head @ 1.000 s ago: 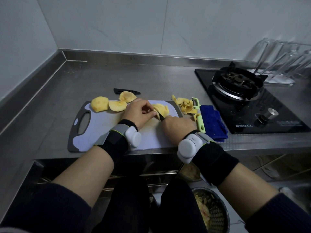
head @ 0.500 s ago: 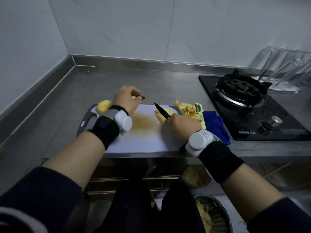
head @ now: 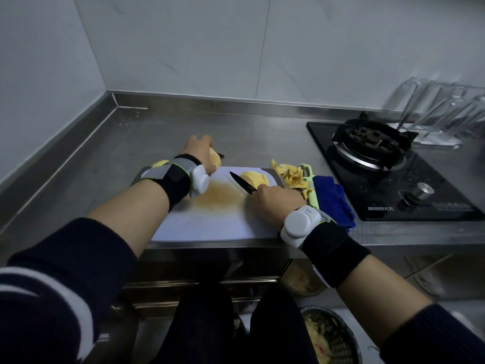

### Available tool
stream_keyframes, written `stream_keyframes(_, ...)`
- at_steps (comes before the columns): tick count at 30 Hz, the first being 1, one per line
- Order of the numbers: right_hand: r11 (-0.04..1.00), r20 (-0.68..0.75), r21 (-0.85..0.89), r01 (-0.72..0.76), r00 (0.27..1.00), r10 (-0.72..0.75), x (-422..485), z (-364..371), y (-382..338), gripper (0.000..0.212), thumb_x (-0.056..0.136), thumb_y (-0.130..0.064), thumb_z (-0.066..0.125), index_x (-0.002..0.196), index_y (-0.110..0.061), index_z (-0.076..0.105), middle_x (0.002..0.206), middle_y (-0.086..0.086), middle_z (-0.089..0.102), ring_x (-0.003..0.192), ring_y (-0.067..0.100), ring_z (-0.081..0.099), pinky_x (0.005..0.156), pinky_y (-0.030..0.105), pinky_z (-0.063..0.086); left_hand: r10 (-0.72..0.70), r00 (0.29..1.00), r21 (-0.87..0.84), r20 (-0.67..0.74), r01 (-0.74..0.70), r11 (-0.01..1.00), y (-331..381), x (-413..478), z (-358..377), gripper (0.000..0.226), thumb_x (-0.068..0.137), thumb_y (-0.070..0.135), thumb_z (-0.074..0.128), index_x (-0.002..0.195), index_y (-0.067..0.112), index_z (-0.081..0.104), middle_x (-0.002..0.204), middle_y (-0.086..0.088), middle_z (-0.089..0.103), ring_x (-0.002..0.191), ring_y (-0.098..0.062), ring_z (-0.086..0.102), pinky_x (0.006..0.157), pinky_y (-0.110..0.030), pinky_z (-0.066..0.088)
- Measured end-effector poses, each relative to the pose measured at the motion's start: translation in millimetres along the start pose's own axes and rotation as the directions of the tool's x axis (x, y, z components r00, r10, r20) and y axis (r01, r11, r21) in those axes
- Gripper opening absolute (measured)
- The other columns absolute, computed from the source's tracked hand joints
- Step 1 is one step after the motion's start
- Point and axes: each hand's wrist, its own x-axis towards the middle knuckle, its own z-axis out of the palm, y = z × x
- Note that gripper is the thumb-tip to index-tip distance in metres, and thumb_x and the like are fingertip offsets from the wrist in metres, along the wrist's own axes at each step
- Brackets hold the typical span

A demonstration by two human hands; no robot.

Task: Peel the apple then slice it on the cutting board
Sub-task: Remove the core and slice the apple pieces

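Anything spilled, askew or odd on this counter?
A brownish juice stain spreads over the middle of the cutting board. Apple peels lie heaped off the board against the green peeler. Nothing looks damaged.

Single head-worn view, angled forward and down, close over countertop (head: 162,132)

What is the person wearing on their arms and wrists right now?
Both forearms are bare, with dark navy sleeves pushed up. Each wrist carries a wide black wristband with a rounded white device: left hand, right hand. The left band also has a grey strap.
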Motion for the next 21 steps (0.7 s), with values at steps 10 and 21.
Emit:
stream_keyframes(10, 0.997, -0.047, -0.075, -0.013, 0.999, 0.010, -0.5, 8.2, 9.8, 0.022, 0.101, -0.023, 0.034, 0.098, -0.012, 0.053, 0.097, 0.006, 0.066, 0.084, 0.028, 0.063, 0.067, 0.032, 0.038, 0.086, 0.995, -0.323, -0.040, -0.095, 0.942, 12.2, -30.0, 11.0, 0.043, 0.074, 0.031, 0.078, 0.101, 0.020, 0.046, 0.097, -0.003, 0.058, 0.088, -0.024, 0.057, 0.077, -0.035, 0.048)
stream_keyframes(21, 0.998, -0.058, -0.049, -0.043, 0.998, 0.040, -1.9, 6.2, 11.1, 0.022, 0.099, -0.021, 0.036, 0.101, -0.011, 0.055, 0.088, 0.004, 0.062, 0.073, 0.026, 0.054, 0.068, 0.033, 0.040, 0.229, 0.972, -0.218, -0.056, -0.236, 0.947, 10.3, -64.6, 35.1, 0.031, 0.086, 0.044, 0.067, 0.089, 0.015, 0.057, 0.102, -0.006, 0.052, 0.089, -0.020, 0.054, 0.076, -0.031, 0.041)
